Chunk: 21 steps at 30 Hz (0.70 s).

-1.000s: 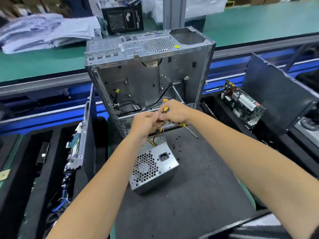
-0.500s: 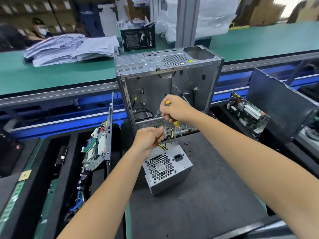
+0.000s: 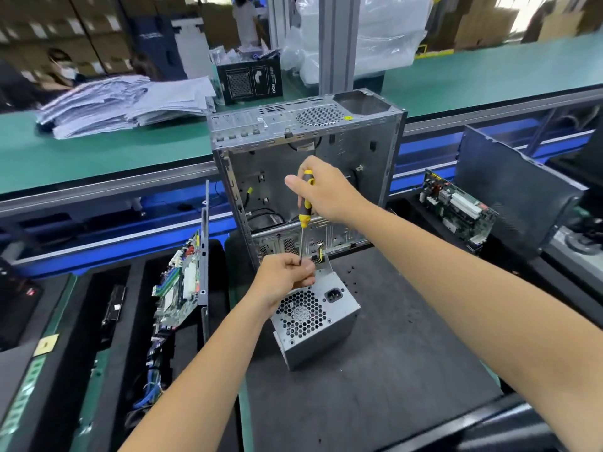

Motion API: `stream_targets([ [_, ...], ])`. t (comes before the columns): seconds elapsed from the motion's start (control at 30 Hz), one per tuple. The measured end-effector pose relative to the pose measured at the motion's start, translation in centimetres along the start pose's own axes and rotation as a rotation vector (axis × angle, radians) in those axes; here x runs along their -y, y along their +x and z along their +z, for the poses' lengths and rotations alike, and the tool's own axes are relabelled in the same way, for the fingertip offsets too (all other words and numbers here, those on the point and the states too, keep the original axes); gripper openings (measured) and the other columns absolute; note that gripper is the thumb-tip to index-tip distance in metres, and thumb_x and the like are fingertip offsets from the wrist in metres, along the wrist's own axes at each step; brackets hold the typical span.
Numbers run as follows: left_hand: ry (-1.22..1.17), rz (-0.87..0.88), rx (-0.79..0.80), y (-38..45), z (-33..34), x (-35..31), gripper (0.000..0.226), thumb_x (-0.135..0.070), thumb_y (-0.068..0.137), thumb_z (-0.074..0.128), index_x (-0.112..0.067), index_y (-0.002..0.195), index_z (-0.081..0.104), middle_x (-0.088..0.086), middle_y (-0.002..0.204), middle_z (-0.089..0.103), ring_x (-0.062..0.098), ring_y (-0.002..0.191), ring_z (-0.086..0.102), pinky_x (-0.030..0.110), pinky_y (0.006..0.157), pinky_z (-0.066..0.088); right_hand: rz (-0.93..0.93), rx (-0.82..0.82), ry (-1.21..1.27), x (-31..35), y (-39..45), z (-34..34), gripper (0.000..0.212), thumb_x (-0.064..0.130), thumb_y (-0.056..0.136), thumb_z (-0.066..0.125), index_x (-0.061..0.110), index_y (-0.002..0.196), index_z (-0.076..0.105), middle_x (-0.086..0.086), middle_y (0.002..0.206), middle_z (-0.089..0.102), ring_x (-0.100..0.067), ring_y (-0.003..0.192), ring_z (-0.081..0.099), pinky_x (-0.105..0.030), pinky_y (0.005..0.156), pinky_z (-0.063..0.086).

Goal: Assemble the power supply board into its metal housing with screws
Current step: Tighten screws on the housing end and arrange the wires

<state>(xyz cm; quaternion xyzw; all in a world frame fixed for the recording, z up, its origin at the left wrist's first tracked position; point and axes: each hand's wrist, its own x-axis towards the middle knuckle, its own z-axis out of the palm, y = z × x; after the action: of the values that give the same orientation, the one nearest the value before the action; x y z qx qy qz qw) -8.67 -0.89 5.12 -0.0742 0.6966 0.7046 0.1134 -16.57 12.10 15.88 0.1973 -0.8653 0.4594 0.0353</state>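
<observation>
Right hand (image 3: 326,194): grip closed round the yellow-and-black handle of a screwdriver (image 3: 305,203), held upright, tip down.
Left hand (image 3: 285,282): directly below that grip, fingers pinched shut at the screwdriver tip; whether a screw sits between them cannot be told.
Power supply (image 3: 315,318): metal box just under the left grip, tilted on the dark worktop (image 3: 391,370); honeycomb fan grille and a socket face up; yellow and black wires leave its far end.
Metal housing (image 3: 306,164): stands open behind both grips; holds loose black cables low inside.
Loose screws (image 3: 354,275): scattered on the worktop right of the left grip.
Black box (image 3: 249,81): far beyond the housing; reads "850".
</observation>
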Motion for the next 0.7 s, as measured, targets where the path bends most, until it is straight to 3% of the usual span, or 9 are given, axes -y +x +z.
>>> stream_targets([
  [0.27,0.107,0.098,-0.018,-0.7,1.0,0.0,0.011,0.002,0.089,0.062,0.011,0.083,0.061,0.011,0.067,0.066,0.015,0.054,0.062,0.019,0.055,0.052,-0.018,0.046,-0.099,-0.3,-1.1,-0.2,0.025,0.039,0.096,0.052,0.015,0.094,0.047,-0.005,0.073,0.066,-0.013,0.055,0.054,-0.022,0.047,0.038],
  [0.5,0.201,0.158,-0.067,-0.8,1.3,0.2,0.01,-0.002,0.089,0.064,0.006,0.083,0.064,0.011,0.066,0.069,0.014,0.054,0.065,0.018,0.052,0.051,-0.021,0.071,-0.065,-0.5,-1.6,-0.7,0.023,0.037,0.095,0.053,0.016,0.094,0.046,-0.004,0.076,0.066,-0.022,0.07,0.063,-0.025,0.052,0.043],
  [0.7,0.276,0.184,-0.115,-0.6,1.7,0.4,0.014,-0.004,0.088,0.066,0.007,0.081,0.061,0.012,0.066,0.068,0.016,0.053,0.065,0.019,0.051,0.051,-0.031,0.091,-0.058,-0.8,-1.8,-0.8,0.023,0.036,0.095,0.055,0.014,0.096,0.046,-0.008,0.079,0.067,-0.026,0.072,0.063,-0.026,0.054,0.045],
])
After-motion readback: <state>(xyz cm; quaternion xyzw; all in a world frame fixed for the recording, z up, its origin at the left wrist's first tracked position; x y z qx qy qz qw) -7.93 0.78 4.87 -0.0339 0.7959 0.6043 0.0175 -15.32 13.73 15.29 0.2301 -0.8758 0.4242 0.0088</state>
